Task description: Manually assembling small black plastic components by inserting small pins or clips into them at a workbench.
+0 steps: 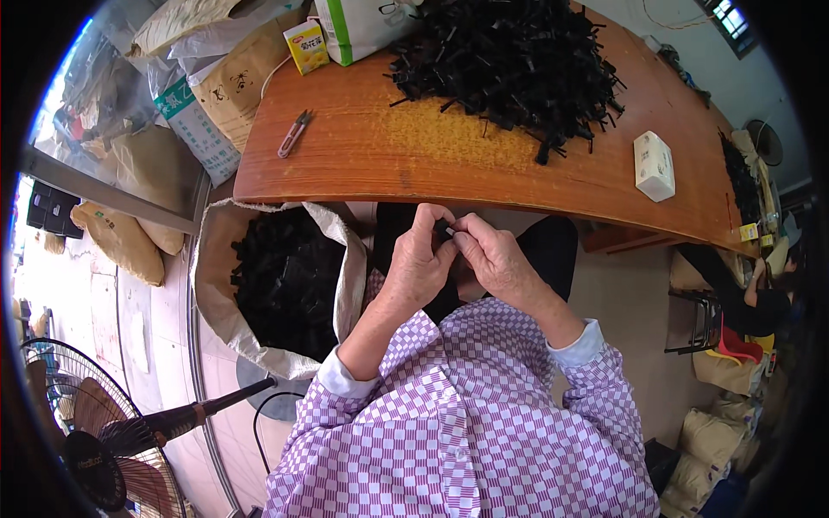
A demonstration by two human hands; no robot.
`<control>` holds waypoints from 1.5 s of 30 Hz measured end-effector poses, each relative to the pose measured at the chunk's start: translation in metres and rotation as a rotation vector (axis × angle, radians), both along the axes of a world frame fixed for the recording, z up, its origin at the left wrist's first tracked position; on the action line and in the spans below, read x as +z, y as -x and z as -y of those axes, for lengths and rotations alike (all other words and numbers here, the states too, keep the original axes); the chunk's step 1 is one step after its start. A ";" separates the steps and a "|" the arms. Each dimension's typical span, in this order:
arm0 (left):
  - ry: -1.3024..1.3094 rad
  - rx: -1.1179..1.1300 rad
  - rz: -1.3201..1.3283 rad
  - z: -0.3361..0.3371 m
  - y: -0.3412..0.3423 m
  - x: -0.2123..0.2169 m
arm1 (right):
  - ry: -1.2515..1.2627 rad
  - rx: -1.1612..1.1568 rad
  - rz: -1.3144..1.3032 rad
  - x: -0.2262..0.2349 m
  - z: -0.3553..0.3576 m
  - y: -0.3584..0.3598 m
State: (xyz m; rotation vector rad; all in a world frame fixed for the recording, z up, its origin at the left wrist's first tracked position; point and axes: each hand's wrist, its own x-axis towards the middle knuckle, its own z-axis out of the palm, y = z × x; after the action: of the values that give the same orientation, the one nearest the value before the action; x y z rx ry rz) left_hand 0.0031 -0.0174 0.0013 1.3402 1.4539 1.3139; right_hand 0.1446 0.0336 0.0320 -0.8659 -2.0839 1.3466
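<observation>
Just below the near edge of the wooden surface [363,164], the two hands meet over the person's lap. The left hand [418,263] and the right hand [494,259] both pinch one small black piece [444,230]. The fingers of each hand are pressed together on it, thumb against fingertips, so it sits tight between the two hands. It is so small and so covered that I can only guess its shape; it looks like the bits in the pile.

That big pile of black pieces [509,60] lies on the far part of the surface, close enough to reach with a stretched arm. A sack [216,285] full of more black pieces stands open on the floor just beside the left arm, so a hand can drop down into it easily. Its mouth is folded wide.

Small snips [294,134] lie alone on the left side of the surface, well apart from the pile. A white box [654,166] sits on the right side, near the edge. A yellow carton [306,45] and a white-and-green bag [358,30] stand at the far edge.

Between the pile and the near edge the wood is bare, so the hands have room to move forward. To the left, the sack is close. A fan [104,440] stands on the floor, lower left, away from the arms.
</observation>
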 end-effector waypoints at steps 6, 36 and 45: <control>-0.075 0.108 -0.216 0.001 0.002 0.006 | -0.065 -0.040 -0.083 -0.006 0.001 0.012; 0.175 -0.392 0.825 0.007 0.000 0.027 | 0.738 0.176 -0.516 -0.027 -0.023 -0.022; 0.027 -0.268 0.402 0.012 -0.003 0.010 | 0.398 0.002 -0.369 -0.024 -0.018 -0.011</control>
State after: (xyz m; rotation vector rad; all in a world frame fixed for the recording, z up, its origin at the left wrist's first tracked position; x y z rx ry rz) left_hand 0.0060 -0.0289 0.0116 1.1268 0.9804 1.2892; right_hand 0.1556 0.0512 0.0075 -0.6979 -1.5641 1.8038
